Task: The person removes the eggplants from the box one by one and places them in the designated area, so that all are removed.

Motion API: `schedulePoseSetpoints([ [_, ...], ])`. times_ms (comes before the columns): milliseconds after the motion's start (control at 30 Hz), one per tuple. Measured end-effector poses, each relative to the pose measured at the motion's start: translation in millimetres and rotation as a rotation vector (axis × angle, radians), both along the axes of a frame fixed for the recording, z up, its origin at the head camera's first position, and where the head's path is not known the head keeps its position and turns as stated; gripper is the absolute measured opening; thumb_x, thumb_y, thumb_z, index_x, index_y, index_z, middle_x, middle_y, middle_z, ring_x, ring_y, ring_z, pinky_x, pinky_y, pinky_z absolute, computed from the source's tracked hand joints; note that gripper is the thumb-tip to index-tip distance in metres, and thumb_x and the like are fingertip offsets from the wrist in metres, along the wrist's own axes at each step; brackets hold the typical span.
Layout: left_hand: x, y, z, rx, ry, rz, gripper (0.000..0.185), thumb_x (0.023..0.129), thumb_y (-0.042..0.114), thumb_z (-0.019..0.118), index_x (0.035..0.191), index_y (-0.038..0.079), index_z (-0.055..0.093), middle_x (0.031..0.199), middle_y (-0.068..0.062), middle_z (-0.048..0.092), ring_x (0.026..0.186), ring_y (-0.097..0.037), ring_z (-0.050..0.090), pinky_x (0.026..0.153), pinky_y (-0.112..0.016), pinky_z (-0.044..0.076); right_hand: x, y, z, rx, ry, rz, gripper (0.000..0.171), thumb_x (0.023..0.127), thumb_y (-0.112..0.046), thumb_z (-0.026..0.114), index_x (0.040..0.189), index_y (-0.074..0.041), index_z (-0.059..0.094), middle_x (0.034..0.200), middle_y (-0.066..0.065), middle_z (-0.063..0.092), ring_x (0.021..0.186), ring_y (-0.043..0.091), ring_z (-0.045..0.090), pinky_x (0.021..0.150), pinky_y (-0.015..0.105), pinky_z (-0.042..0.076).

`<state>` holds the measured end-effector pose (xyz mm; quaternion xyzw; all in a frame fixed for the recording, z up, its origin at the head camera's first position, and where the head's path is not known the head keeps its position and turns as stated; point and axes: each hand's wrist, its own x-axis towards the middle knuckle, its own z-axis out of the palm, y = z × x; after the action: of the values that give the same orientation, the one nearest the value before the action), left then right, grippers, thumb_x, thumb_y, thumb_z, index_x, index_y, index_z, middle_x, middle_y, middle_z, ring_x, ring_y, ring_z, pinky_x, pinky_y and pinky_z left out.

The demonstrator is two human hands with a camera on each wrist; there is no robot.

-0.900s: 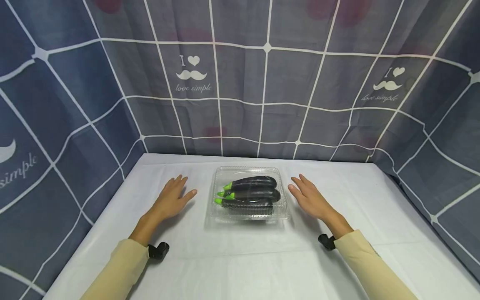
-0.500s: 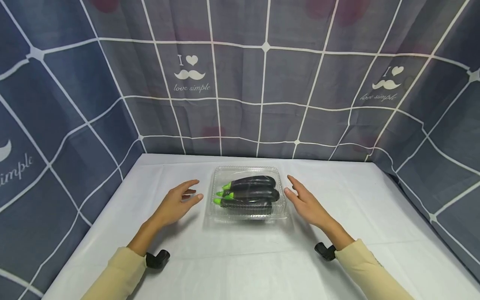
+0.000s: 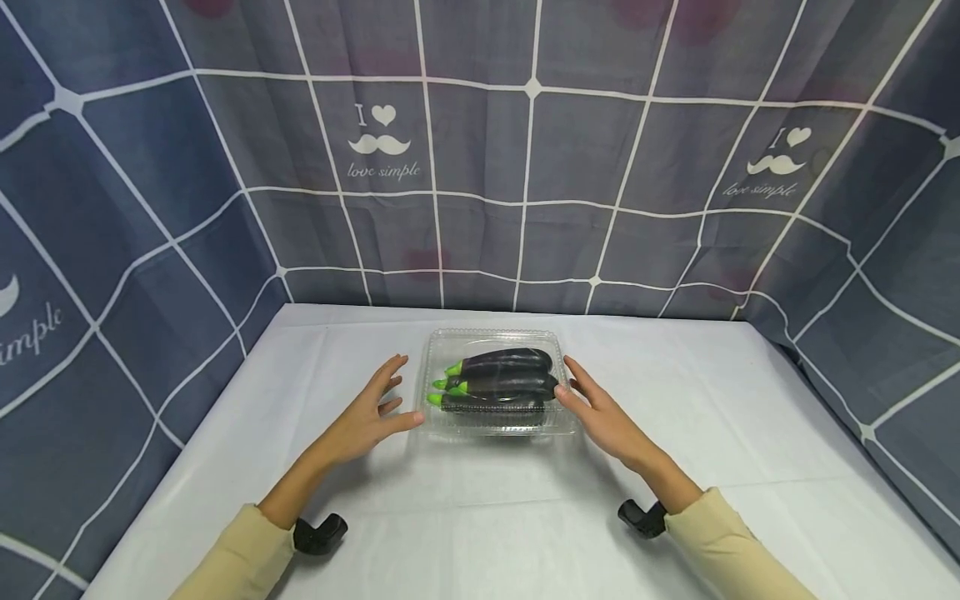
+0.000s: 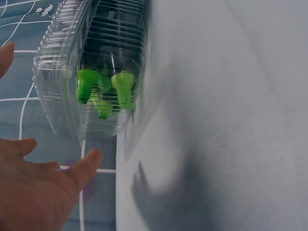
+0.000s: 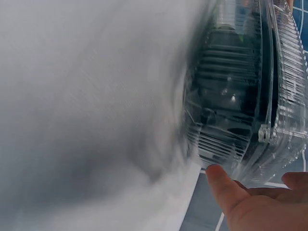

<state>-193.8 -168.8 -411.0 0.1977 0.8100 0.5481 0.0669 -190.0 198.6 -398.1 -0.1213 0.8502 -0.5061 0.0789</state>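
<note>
Both hands, the left hand (image 3: 365, 418) and right hand (image 3: 600, 414), are flanking the clear clamshell box (image 3: 496, 421) of eggplants (image 3: 501, 381) lying crosswise on the worktop (image 3: 480, 525), fingers spread and gripping nothing, the right nearly touching.

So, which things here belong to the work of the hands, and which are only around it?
In the work:
- clear plastic box, lid shut
- eggplants inside it
- left hand, open beside the box
- right hand, open at the box's other side

Only around:
- white table
- blue checked cloth behind
</note>
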Motion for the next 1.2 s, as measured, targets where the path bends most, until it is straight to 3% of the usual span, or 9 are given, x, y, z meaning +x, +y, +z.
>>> schedulePoseSetpoints([
  [200,-0.4,1.9,-9.2,0.055,-0.12,-0.027,0.101,0.087,0.027,0.077,0.159,0.026,0.007,0.159,-0.026,0.012,0.137,-0.05,0.033,0.103,-0.053,0.042,1.1,-2.5,-7.1,-0.051,-0.02,-0.031,0.073,0.103,-0.047,0.048,0.16,-0.018,0.013,0.164,0.008,0.013,0.147,0.034,0.018,0.113,0.061,0.022],
  [333,0.5,4.8,-15.1,0.058,-0.151,-0.041,0.104,0.086,0.027,0.079,0.159,0.029,0.006,0.158,-0.028,0.016,0.136,-0.049,0.034,0.102,-0.052,0.044,2.4,-2.6,-11.5,-0.114,-0.047,-0.042,0.074,0.103,-0.046,0.049,0.159,-0.015,0.013,0.163,0.008,0.015,0.146,0.032,0.023,0.115,0.055,0.023],
  [600,4.8,15.4,-16.3,0.085,-0.156,-0.031,0.106,0.085,0.023,0.08,0.159,0.025,0.004,0.158,-0.028,0.015,0.137,-0.047,0.033,0.102,-0.053,0.044,4.3,-0.9,-15.4,-0.135,-0.049,-0.026,0.072,0.103,-0.044,0.048,0.159,-0.015,0.013,0.164,0.01,0.01,0.145,0.036,0.022,0.115,0.055,0.022],
  [900,8.3,26.6,-14.7,0.092,-0.148,0.029,0.106,0.085,0.017,0.08,0.159,0.021,0.003,0.159,-0.025,0.011,0.142,-0.045,0.023,0.104,-0.052,0.041,3.0,-3.2,-13.5,-0.133,-0.048,-0.029,0.073,0.103,-0.041,0.051,0.159,-0.013,0.013,0.164,0.011,0.011,0.145,0.036,0.023,0.115,0.053,0.023],
  [1200,7.2,25.8,-17.6,0.086,-0.13,0.04,0.104,0.087,0.016,0.078,0.159,0.019,0.004,0.163,-0.016,0.007,0.143,-0.042,0.023,0.108,-0.054,0.035,5.2,0.3,-15.7,-0.108,-0.035,0.007,0.09,0.094,-0.037,0.068,0.16,-0.018,0.01,0.165,0.004,0.007,0.146,0.034,0.019,0.113,0.057,0.024],
])
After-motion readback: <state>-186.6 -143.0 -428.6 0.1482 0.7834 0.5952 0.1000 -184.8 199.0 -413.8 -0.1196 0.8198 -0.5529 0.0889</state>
